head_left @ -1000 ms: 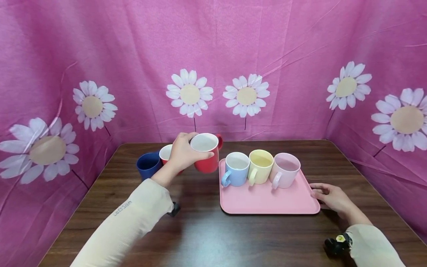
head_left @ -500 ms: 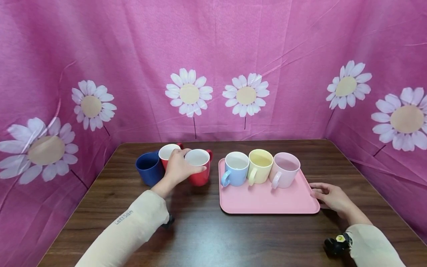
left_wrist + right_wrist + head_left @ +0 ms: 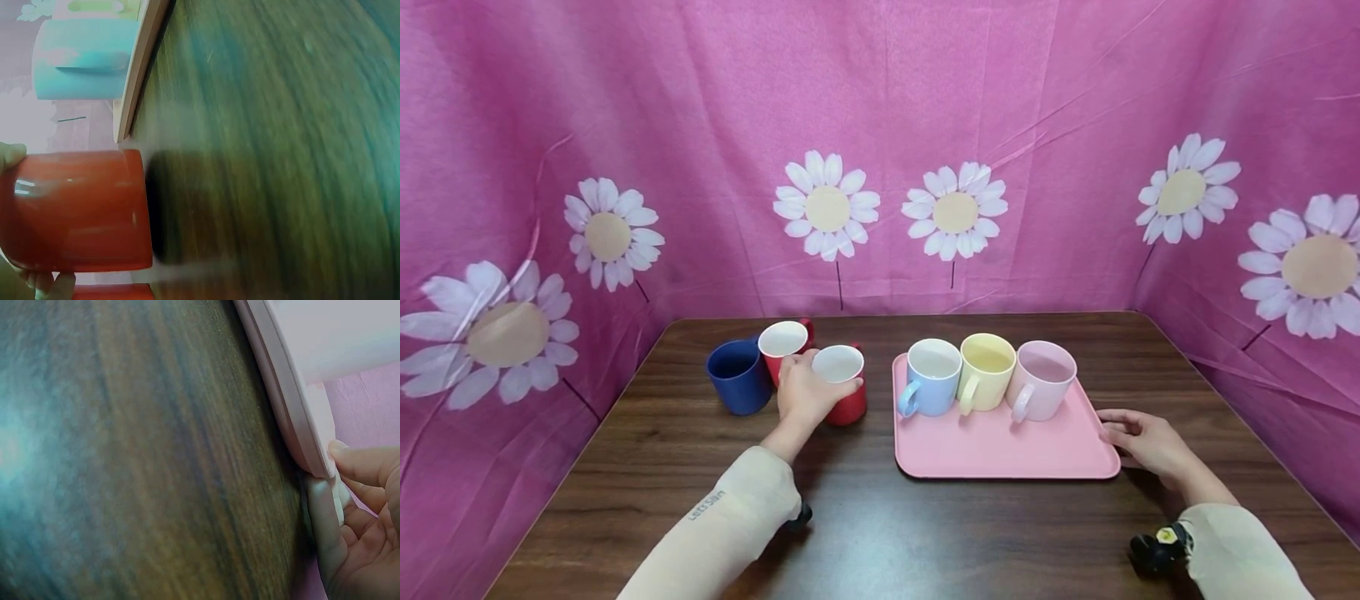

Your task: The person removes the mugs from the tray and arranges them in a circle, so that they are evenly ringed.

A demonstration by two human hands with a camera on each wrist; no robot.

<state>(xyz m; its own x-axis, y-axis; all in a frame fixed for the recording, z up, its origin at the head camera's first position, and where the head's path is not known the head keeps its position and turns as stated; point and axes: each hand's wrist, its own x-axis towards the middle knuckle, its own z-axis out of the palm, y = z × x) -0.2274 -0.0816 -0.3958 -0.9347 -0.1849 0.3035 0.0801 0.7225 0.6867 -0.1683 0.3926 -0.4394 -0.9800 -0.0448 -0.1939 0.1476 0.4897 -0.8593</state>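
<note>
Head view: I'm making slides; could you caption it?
Left hand grips a red mug; right hand pinches a pink tray bearing three mugs.

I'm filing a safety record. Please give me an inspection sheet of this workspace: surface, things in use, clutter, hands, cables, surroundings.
Surface: dark wood-grain table; light reflects off its near part.
Things in use: red mug; pink tray bearing a light blue mug, a yellow mug and a pale pink mug, all three upright.
Clutter: dark blue mug and second red mug, both upright, left of the first red mug.
Hands: left hand grips the red mug; right hand pinches the pink tray at its right side.
Cables: nothing seen.
Surroundings: purplish-pink cloth with large white daisies, behind and on both sides.
</note>
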